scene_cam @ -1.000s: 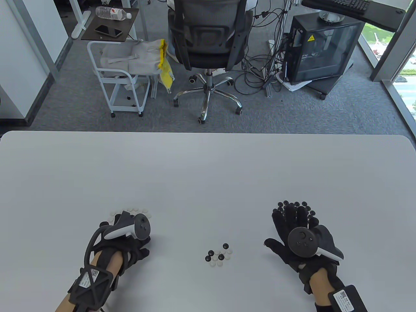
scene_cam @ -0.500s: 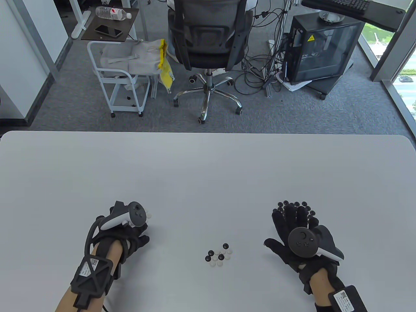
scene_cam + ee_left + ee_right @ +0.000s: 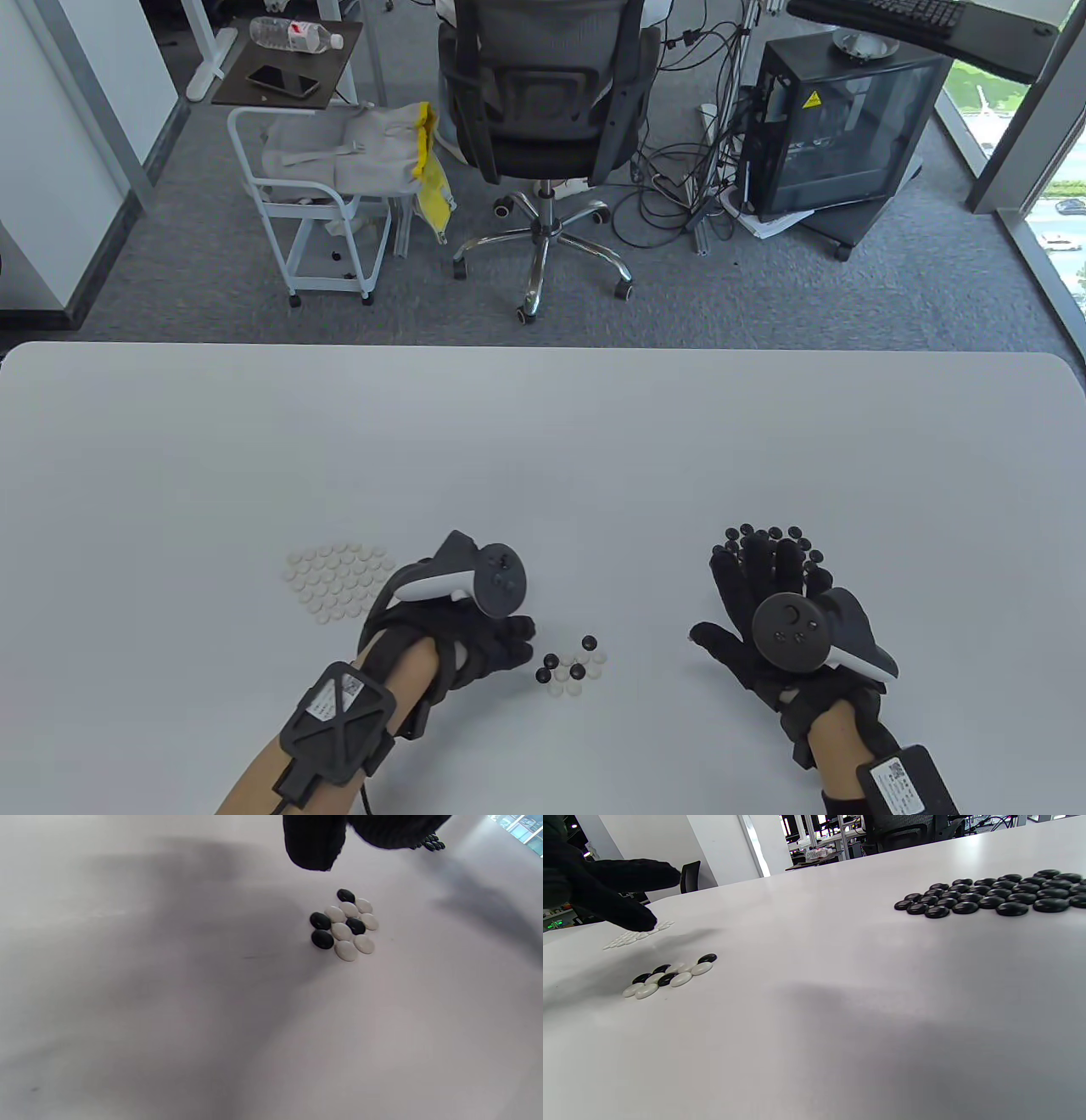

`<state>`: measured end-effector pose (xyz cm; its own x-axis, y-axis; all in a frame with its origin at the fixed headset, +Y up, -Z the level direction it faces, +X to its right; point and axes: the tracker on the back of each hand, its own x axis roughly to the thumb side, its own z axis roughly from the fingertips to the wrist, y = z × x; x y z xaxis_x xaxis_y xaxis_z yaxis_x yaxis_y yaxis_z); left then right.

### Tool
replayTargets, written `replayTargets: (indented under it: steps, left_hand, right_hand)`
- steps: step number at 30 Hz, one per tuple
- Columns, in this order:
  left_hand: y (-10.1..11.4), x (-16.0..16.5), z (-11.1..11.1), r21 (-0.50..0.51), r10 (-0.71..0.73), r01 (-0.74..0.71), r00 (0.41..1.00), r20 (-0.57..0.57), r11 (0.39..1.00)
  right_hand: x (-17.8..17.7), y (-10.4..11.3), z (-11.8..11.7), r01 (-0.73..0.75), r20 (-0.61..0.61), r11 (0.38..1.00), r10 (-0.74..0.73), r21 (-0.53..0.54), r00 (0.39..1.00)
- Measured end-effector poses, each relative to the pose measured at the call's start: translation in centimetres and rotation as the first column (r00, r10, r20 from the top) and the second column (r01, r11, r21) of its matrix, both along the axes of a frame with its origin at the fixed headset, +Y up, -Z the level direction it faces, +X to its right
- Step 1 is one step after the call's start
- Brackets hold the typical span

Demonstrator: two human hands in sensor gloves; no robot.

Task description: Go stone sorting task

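Mixed stones [image 3: 570, 666] just beside left hand [image 3: 488, 641]

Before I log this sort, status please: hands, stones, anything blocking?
Left hand open, empty, beside mixed stones. Right hand open, flat at black pile. White pile sorted apart. Four black among the white, unsorted. Nothing blocking.

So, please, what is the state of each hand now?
Left hand: cannot be told, fingers curled, contents hidden.
Right hand: open, flat beside the black stones.
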<state>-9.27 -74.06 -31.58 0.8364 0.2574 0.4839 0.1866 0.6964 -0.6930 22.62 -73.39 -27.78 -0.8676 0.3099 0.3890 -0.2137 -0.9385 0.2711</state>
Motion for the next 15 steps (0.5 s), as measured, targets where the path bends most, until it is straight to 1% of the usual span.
replayTargets:
  steps: [3, 5, 10, 12, 14, 15]
  left_hand:
    - [-1.1, 3.3, 0.4, -0.016, -0.01, 0.011, 0.997, 0.081, 1.0]
    - [-1.7, 4.8, 0.5, -0.017, -0.019, 0.021, 0.993, 0.113, 1.0]
    - [-3.4, 7.1, 0.1, -0.038, -0.049, 0.055, 0.988, 0.15, 0.998]
    - [-3.8, 7.5, -0.4, -0.041, -0.049, 0.055, 0.989, 0.141, 0.998]
    - [-3.8, 7.7, -1.7, -0.062, -0.009, 0.014, 0.996, 0.088, 0.998]
    - [-3.8, 7.5, -2.5, -0.065, -0.011, 0.014, 0.999, 0.051, 0.998]
  right_hand:
    - [0.1, 0.0, 0.0, 0.002, 0.002, 1.0, -0.002, -0.001, 1.0]
    - [0.1, 0.0, 0.0, 0.004, 0.002, 1.0, -0.004, 0.0, 1.0]
    - [0.2, 0.1, 0.0, 0.009, 0.003, 1.0, -0.009, 0.006, 1.0]
    - [0.2, 0.1, 0.0, 0.011, 0.002, 1.0, -0.011, 0.007, 1.0]
    - [0.3, 0.1, 0.0, 0.012, 0.001, 1.0, -0.012, 0.008, 1.0]
    - [0.3, 0.1, 0.0, 0.012, 0.0, 1.0, -0.012, 0.007, 1.0]
